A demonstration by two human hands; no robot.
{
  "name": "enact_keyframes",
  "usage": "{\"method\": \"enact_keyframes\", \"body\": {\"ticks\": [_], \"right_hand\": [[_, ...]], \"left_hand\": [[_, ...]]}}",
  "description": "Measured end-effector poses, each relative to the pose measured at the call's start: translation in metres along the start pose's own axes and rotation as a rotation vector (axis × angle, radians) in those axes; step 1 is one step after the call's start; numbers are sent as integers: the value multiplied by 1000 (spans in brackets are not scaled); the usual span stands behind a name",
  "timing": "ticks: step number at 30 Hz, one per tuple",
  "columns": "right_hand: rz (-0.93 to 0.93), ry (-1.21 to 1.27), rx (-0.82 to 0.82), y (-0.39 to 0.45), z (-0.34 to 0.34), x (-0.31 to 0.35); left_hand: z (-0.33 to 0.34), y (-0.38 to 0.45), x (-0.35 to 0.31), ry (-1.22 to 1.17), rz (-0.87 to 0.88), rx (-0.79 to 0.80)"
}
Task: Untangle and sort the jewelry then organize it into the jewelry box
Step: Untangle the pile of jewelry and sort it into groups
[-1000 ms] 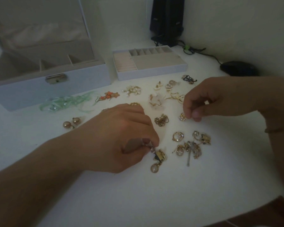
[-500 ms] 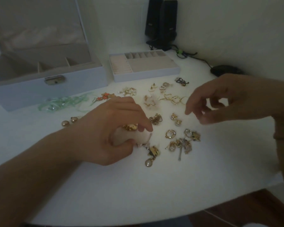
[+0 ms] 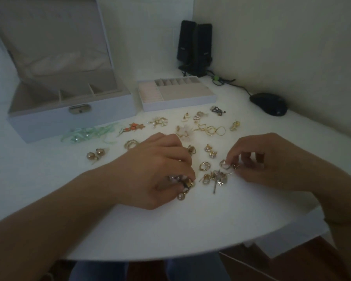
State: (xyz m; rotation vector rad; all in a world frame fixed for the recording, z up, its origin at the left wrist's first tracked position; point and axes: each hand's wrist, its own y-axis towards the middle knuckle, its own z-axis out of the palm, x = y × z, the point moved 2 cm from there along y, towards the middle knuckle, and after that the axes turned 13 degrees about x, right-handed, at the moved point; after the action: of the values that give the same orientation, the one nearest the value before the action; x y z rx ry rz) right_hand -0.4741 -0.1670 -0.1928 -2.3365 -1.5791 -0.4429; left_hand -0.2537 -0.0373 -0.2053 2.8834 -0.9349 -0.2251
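Several gold earrings lie scattered on the white table (image 3: 170, 230). My left hand (image 3: 156, 171) pinches a gold drop earring with a pearl (image 3: 183, 189) at the table's middle. My right hand (image 3: 259, 159) pinches a small gold hoop (image 3: 224, 164) at the top of a tangled gold cluster (image 3: 216, 179). Between the hands lies a single gold hoop (image 3: 204, 166). The open jewelry box (image 3: 69, 116) stands at the back left, its removable tray (image 3: 176, 96) beside it.
Green ribbon-like jewelry (image 3: 87, 133), an orange piece (image 3: 133, 126) and two bronze pearl studs (image 3: 95, 154) lie left of the hands. Black speakers (image 3: 195, 45) with cables and a black mouse (image 3: 268, 103) sit at the back right. The table's curved edge runs close in front.
My right hand has dropped from above the table to the tangled cluster and pinched the small hoop. My left hand keeps its hold on the drop earring.
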Motion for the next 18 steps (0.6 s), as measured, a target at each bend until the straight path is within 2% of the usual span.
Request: {"method": "enact_keyframes", "body": {"ticks": [5, 9, 12, 14, 18], "right_hand": [[-1, -9, -38, 1, 0, 1], [22, -29, -4, 0, -3, 1], [17, -2, -120, 0, -7, 1], [-22, 72, -210, 2, -6, 7], [-128, 324, -334, 14, 1, 22]], "left_hand": [[0, 1, 1, -86, -13, -56], [0, 1, 5, -149, -38, -126], [-7, 5, 4, -288, -100, -249], [-15, 13, 3, -402, -210, -324], [-24, 40, 1, -453, -318, -338]]}}
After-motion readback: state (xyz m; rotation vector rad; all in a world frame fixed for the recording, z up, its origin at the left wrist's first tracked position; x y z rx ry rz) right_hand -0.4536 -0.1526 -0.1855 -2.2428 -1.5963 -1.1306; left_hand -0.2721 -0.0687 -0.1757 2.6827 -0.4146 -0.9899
